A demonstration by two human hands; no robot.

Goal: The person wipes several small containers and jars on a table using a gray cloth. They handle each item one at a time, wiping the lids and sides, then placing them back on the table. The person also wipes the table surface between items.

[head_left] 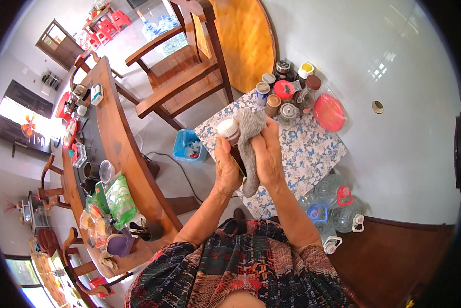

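Observation:
My left hand (227, 169) is closed around a dark bottle or jar with a white screw cap (228, 127), held tilted above the small table. A grey cloth (249, 149) is gripped in my right hand (268, 156) and pressed along the bottle's right side, hiding part of it. Below and beyond my hands is a table cover patterned with blue and brown flowers (307, 149). Toward its far end stand a glass jar with a metal lid (289, 114), a brown-lidded jar (273, 105), a red-lidded jar (284, 89) and a tall brown-capped jar (307, 95).
A red plastic-wrapped plate or lid (329, 112) is beside the jars. Large clear plastic bottles (338, 200) crowd the right near side. At left are a blue-lined bin (189, 145), a wooden armchair (181, 72) and a long wooden table (122, 149) with bags and cups.

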